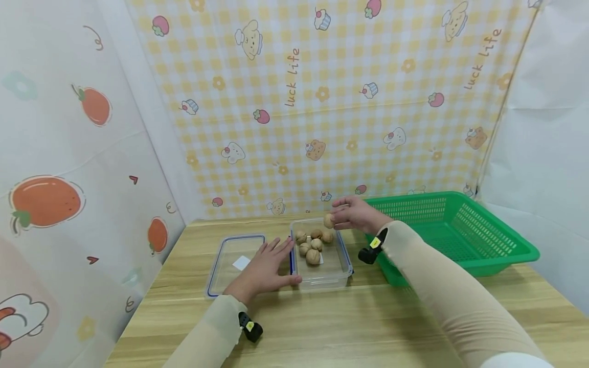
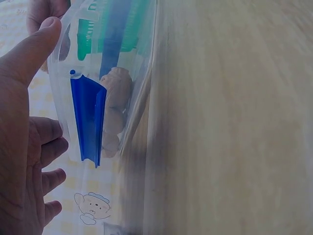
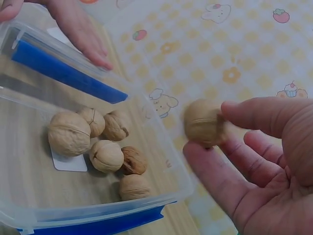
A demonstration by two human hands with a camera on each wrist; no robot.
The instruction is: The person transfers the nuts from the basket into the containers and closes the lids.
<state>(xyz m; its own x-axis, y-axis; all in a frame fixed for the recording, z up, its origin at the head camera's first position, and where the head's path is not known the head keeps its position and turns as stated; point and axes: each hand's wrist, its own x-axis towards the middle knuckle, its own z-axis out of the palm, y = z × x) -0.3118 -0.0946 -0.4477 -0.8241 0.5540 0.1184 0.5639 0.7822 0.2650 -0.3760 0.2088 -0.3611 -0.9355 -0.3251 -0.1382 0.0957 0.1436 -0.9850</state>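
Observation:
My right hand (image 1: 356, 214) pinches a walnut (image 3: 203, 122) between thumb and fingers, above the far right rim of a clear plastic box (image 1: 322, 278). Several walnuts (image 1: 313, 256) lie inside the box, along with a white label, seen closest in the right wrist view. My left hand (image 1: 264, 271) has its fingers spread along the box's left side, the thumb near the front corner. In the left wrist view a blue clip (image 2: 89, 120) hangs from the box wall beside that hand.
A clear lid (image 1: 225, 255) with a blue seal lies left of the box, partly behind my left hand. At the right stands a big green basket (image 1: 501, 240), with my right forearm in front of part of it. A patterned cloth (image 1: 322, 128) hangs behind the wooden table (image 1: 322, 327).

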